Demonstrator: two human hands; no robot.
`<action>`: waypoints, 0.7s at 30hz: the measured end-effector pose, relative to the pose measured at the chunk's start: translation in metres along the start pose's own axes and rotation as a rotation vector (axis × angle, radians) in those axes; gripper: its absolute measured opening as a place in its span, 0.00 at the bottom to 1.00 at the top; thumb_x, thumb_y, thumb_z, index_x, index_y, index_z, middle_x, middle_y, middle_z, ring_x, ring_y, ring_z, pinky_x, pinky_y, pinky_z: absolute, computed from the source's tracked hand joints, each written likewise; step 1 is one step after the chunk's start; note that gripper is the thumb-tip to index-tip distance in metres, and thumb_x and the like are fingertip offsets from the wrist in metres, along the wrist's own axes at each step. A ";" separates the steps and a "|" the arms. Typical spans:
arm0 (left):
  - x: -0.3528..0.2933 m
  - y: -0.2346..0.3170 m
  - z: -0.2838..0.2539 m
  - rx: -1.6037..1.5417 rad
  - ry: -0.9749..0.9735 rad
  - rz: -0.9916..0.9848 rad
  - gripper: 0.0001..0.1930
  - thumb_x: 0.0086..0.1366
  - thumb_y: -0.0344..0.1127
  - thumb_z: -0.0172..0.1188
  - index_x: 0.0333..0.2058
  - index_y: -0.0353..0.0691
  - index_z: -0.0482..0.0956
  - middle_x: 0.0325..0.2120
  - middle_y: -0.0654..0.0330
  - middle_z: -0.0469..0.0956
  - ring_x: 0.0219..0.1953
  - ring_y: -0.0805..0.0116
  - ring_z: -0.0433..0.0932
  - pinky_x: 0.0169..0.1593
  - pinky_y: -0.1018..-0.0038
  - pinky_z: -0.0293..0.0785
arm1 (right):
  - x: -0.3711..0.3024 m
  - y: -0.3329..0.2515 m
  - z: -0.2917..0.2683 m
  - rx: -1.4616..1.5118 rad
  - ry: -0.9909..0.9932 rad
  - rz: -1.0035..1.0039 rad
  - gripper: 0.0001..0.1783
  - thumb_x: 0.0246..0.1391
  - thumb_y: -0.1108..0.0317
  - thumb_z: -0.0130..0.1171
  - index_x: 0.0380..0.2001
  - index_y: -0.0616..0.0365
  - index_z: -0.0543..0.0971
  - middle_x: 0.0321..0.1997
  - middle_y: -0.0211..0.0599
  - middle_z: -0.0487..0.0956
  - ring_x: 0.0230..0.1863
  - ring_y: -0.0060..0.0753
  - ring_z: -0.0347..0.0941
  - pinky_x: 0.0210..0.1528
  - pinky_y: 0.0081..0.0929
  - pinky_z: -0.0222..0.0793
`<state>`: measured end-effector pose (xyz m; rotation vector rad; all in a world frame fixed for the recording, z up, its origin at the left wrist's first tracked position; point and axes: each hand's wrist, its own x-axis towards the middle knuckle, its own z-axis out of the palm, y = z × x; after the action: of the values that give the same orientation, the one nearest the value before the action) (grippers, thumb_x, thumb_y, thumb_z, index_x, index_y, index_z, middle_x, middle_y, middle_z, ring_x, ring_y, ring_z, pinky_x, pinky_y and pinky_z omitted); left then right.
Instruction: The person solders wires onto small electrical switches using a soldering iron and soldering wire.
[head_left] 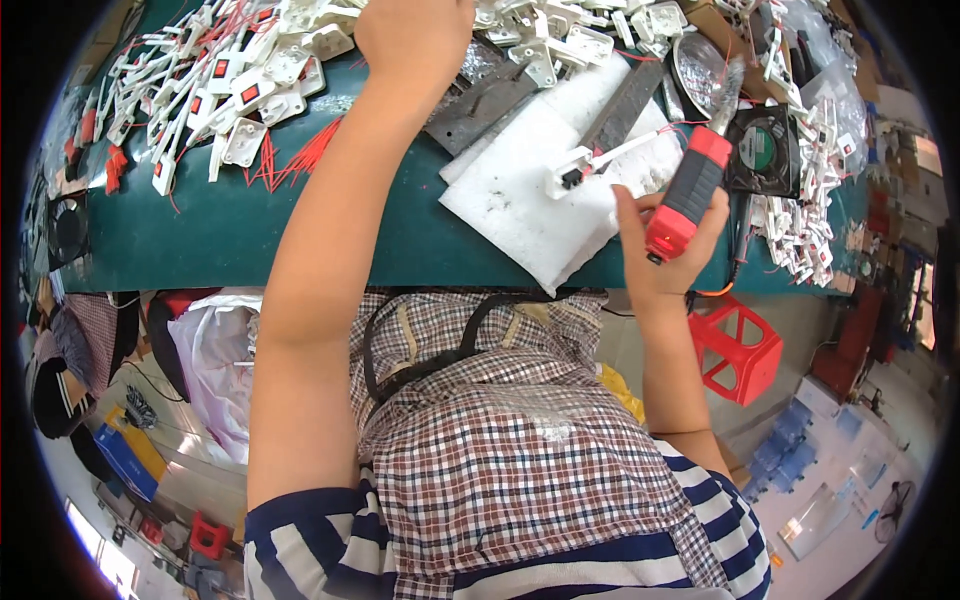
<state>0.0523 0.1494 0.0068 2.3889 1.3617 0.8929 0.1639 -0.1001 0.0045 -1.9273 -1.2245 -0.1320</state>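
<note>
My right hand [665, 245] is closed round a red and black hand tool [690, 190], whose exact kind I cannot make out. Close to its left, a white plastic housing [568, 175] with a long stem, a small black piece and red wire lies on a white foam sheet [520, 200]. My left arm stretches to the far side of the bench, where my left hand [415, 35] is among the white plastic parts [325, 42]. The upper edge of the view cuts off its fingers, so what they hold is hidden.
A green bench top [180, 240] carries heaped white parts with red switches at the left. Red wires [310, 150] lie beside them. Dark metal bars [625, 105], a round metal dish [700, 70] and a black fan [765, 150] stand near the foam. A red stool [735, 350] is below.
</note>
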 end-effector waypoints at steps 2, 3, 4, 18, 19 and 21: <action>-0.002 0.007 -0.008 -0.066 0.050 -0.042 0.08 0.54 0.35 0.59 0.32 0.41 0.76 0.30 0.52 0.76 0.33 0.50 0.77 0.37 0.60 0.73 | -0.016 0.001 0.009 0.085 0.041 0.179 0.39 0.32 0.67 0.79 0.46 0.63 0.66 0.41 0.42 0.69 0.41 0.43 0.70 0.43 0.33 0.68; -0.004 0.009 -0.011 -0.068 0.044 -0.037 0.08 0.54 0.35 0.59 0.32 0.41 0.76 0.30 0.52 0.76 0.33 0.50 0.77 0.37 0.60 0.73 | -0.019 -0.003 0.012 0.120 0.047 0.200 0.39 0.32 0.66 0.79 0.46 0.63 0.66 0.41 0.41 0.69 0.41 0.43 0.70 0.43 0.33 0.68; -0.005 0.010 -0.016 -0.177 0.110 -0.040 0.08 0.54 0.34 0.59 0.32 0.41 0.76 0.30 0.52 0.75 0.33 0.51 0.77 0.37 0.61 0.73 | -0.019 -0.006 0.016 0.118 0.049 0.205 0.39 0.32 0.66 0.79 0.46 0.63 0.66 0.41 0.41 0.69 0.41 0.43 0.70 0.43 0.33 0.68; -0.129 0.006 -0.061 -0.631 -0.517 0.050 0.11 0.57 0.23 0.61 0.40 0.36 0.80 0.35 0.58 0.81 0.33 0.72 0.79 0.39 0.78 0.74 | 0.012 -0.032 0.039 -0.240 -0.041 0.298 0.43 0.29 0.58 0.76 0.46 0.61 0.62 0.45 0.45 0.65 0.44 0.51 0.69 0.40 0.43 0.70; -0.133 0.009 -0.059 -0.635 -0.500 -0.007 0.10 0.56 0.23 0.61 0.39 0.34 0.80 0.35 0.58 0.81 0.33 0.73 0.79 0.38 0.78 0.75 | 0.010 -0.035 0.037 -0.240 -0.043 0.298 0.43 0.29 0.58 0.76 0.46 0.61 0.62 0.45 0.45 0.65 0.44 0.51 0.69 0.40 0.43 0.70; -0.139 0.013 -0.053 -0.642 -0.483 -0.068 0.09 0.56 0.23 0.62 0.38 0.33 0.80 0.34 0.58 0.80 0.32 0.73 0.79 0.37 0.78 0.76 | 0.008 -0.037 0.033 -0.255 -0.047 0.322 0.39 0.31 0.65 0.74 0.46 0.61 0.63 0.45 0.44 0.65 0.44 0.51 0.69 0.41 0.43 0.69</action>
<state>-0.0235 0.0214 0.0009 1.8733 0.8054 0.5607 0.1277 -0.0650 0.0082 -2.3351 -0.9456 -0.0765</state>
